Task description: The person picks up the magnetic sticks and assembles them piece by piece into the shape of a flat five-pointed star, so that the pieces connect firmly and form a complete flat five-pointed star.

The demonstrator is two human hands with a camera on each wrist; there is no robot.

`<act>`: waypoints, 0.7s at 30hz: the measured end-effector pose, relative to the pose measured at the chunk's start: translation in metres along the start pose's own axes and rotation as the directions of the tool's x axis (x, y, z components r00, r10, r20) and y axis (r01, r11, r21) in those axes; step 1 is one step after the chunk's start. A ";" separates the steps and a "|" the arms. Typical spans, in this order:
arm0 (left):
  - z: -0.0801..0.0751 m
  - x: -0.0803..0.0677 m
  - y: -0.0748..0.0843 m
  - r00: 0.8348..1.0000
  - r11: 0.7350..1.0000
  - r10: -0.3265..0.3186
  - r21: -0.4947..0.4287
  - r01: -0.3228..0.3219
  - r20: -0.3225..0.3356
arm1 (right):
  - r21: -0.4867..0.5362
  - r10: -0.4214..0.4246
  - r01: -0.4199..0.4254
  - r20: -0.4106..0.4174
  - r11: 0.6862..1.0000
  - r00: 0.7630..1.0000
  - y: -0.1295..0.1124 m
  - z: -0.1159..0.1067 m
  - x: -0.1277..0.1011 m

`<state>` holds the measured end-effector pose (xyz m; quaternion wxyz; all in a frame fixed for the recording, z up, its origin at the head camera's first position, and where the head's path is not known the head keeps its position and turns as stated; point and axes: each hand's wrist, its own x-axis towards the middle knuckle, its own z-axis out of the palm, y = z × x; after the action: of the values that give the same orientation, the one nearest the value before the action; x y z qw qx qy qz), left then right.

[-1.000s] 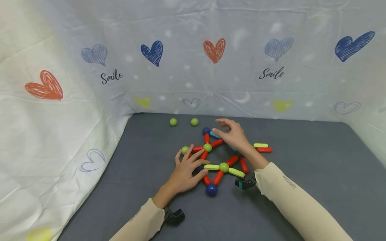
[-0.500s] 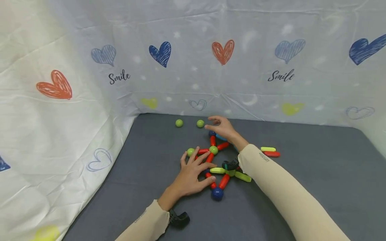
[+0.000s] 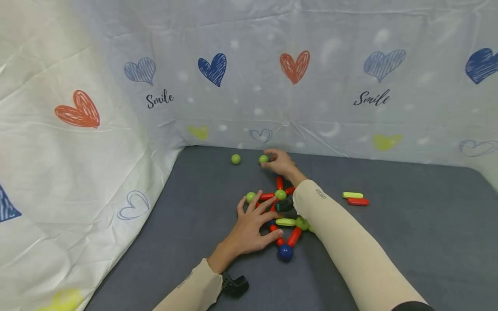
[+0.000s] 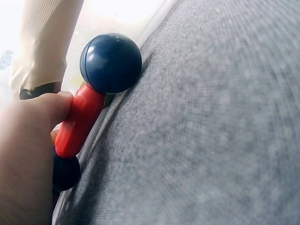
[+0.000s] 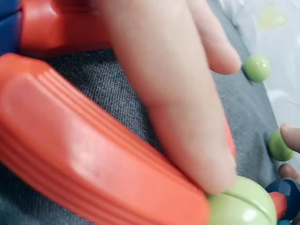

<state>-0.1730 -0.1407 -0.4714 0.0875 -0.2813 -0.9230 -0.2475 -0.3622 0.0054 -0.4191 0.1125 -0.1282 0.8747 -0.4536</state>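
While my right hand (image 3: 281, 163) reaches to the far edge of the grey mat (image 3: 389, 242), its fingertips close on the nearer green ball (image 3: 263, 159); the right wrist view shows a fingertip touching that ball (image 5: 280, 145), so I call it a light pinch, fingers curled together around it rather than spread. A second loose green ball (image 3: 235, 159) sits just beside it to the left, apart from the hand. My right forearm lies across the middle of the rod-and-ball figure (image 3: 285, 222), hiding part of it. My left hand (image 3: 254, 224) lies flat with fingers spread and straight on the figure's left side, which I read as pinning it so it won't slide while the other arm passes over it; the left wrist view shows the thumb against a red rod (image 4: 79, 122) that joins the dark blue ball (image 4: 110, 63) at the figure's near tip (image 3: 285, 252). Green balls serve as hubs, with red and yellow-green rods fanning out from them. Off to the right, well apart from both hands, a yellow-green rod (image 3: 352, 195) and a spare red rod (image 3: 358, 201) lie side by side, touching. A heart-printed sheet (image 3: 249, 86) walls in the mat behind and on the left.
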 end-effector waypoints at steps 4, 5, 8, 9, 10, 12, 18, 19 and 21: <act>0.002 0.000 -0.001 1.000 1.000 0.015 0.000 -0.015 -0.021 | -0.083 0.003 -0.005 -0.022 0.997 1.000 0.003 0.004 0.004; 0.002 0.000 -0.001 1.000 1.000 0.017 0.003 -0.017 -0.026 | -0.093 0.004 -0.007 -0.027 0.996 1.000 0.003 0.005 0.005; 0.002 0.000 -0.001 0.999 1.000 0.021 0.004 -0.021 -0.027 | -0.102 0.009 -0.013 -0.041 0.995 0.999 0.004 0.005 0.004; 0.002 0.000 0.000 1.000 1.000 0.020 0.003 -0.020 -0.024 | -0.100 0.010 -0.014 -0.042 0.995 0.999 0.005 0.004 0.004; 0.001 0.000 0.000 1.000 1.000 0.018 0.001 -0.018 -0.019 | -0.100 0.009 -0.013 -0.042 0.995 0.999 0.005 0.003 0.003; 0.001 0.000 0.000 1.000 1.000 0.017 0.000 -0.017 -0.011 | -0.092 0.010 -0.014 -0.039 0.996 0.999 0.005 0.001 0.001; 0.001 0.001 0.000 1.000 1.000 0.014 -0.008 -0.014 -0.007 | -0.026 -0.001 0.001 -0.016 1.000 1.000 0.008 -0.012 -0.006; 0.002 0.001 0.000 1.000 1.000 0.015 -0.013 -0.015 -0.012 | -0.005 -0.005 0.005 -0.008 1.000 1.000 0.009 -0.014 -0.008; 0.002 0.000 0.000 1.000 1.000 0.019 -0.019 -0.019 -0.022 | 0.046 -0.007 0.007 0.012 0.999 1.000 0.011 -0.020 -0.010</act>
<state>-0.1734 -0.1394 -0.4730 0.0971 -0.2881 -0.9169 -0.2587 -0.3604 0.0305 -0.4160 0.1192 -0.1315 0.8630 -0.4730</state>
